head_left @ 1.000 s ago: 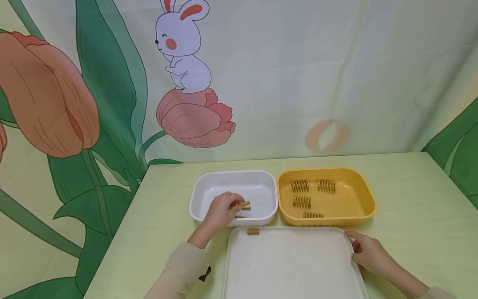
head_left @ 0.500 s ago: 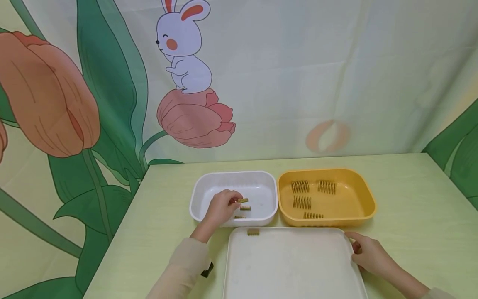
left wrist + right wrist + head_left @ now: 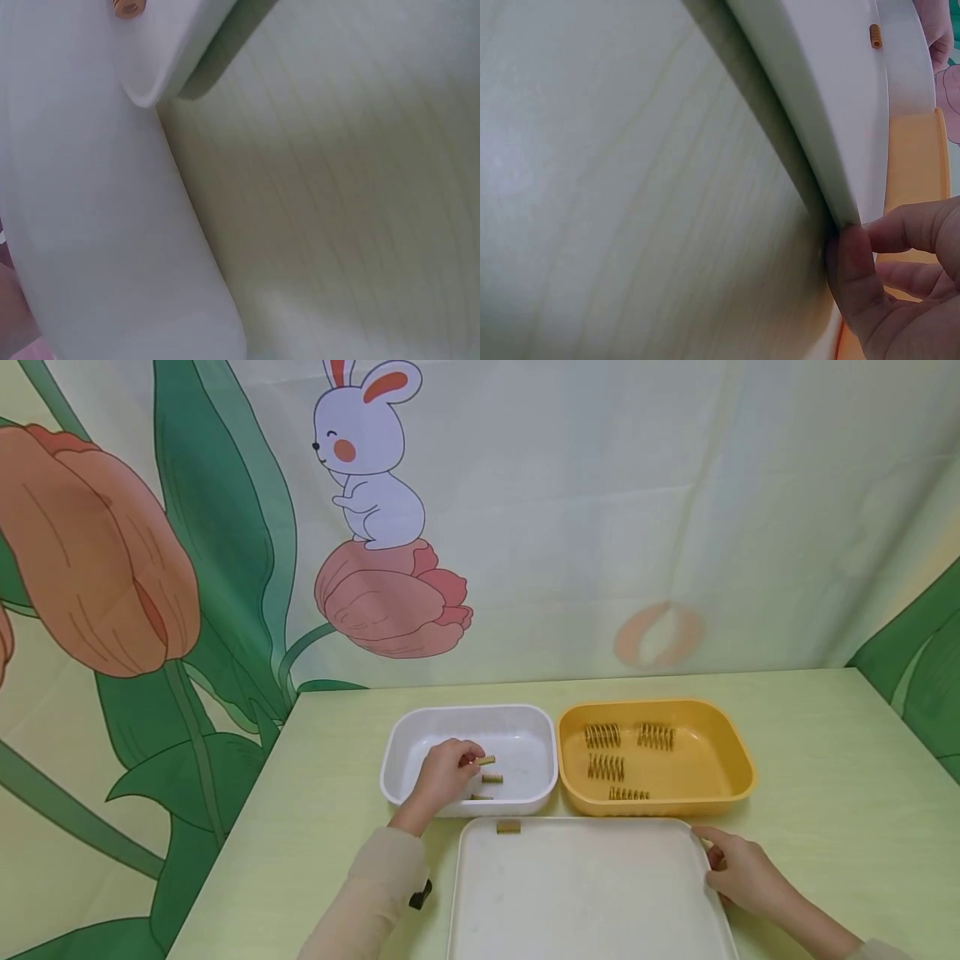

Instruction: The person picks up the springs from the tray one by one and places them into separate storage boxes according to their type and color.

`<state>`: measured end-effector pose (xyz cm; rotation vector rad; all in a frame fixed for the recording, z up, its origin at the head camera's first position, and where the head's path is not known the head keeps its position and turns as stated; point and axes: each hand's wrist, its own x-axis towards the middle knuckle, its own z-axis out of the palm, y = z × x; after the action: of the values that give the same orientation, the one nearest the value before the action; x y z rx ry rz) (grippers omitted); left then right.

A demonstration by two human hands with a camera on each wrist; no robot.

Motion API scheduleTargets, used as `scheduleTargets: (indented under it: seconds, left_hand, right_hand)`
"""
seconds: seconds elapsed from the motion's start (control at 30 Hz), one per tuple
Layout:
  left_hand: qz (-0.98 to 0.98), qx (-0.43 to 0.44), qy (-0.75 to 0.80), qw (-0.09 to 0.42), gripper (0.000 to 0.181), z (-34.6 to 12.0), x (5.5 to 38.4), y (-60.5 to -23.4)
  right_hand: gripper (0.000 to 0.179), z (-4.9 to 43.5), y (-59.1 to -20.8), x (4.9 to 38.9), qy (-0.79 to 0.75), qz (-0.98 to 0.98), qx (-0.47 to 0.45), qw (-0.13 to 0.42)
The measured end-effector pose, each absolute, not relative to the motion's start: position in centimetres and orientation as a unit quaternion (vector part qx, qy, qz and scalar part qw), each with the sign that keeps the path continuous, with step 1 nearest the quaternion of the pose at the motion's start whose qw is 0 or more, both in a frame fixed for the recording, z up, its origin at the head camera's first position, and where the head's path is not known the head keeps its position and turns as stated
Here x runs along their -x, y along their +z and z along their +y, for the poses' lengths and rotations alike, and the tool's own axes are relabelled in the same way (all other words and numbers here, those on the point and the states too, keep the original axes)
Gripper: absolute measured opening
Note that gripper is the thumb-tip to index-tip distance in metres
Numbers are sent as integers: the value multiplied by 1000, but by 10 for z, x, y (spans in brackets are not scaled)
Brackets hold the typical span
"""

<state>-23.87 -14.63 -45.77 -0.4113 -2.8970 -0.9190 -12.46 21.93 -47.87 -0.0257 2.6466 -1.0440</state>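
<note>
My left hand point(image 3: 444, 774) is over the white bin point(image 3: 525, 717), its thumb and fingertips pinching a small brass coil spring point(image 3: 487, 760). Two more springs lie in that bin, one point(image 3: 492, 779) just below the fingers and another point(image 3: 482, 797) by the near wall. With thumb and fingers my right hand point(image 3: 742, 870) grips the right edge of the white tray point(image 3: 592, 893), near its far corner; the right wrist view shows the thumb and fingers point(image 3: 853, 259) pinching the rim. On the tray, at the far left, sits a single spring point(image 3: 508, 828).
A yellow bin point(image 3: 705, 777) stands right of the white one and holds several larger coil springs point(image 3: 606, 767). Both bins are just behind the tray on the pale green table point(image 3: 847, 777). A printed curtain point(image 3: 540, 527) hangs behind.
My left hand has shifted slightly up and left in the white bin, the pinched spring moving with it away from the spring below. My right hand keeps its grip on the tray.
</note>
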Motion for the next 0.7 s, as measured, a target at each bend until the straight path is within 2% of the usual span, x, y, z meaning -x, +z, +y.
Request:
scheduleTargets:
  seconds: [0.7]
  left_hand:
    - [-955,122,-272,3,13,-144,255,-462]
  right_hand:
    - [57,221,-481,126,-362,920,5,152]
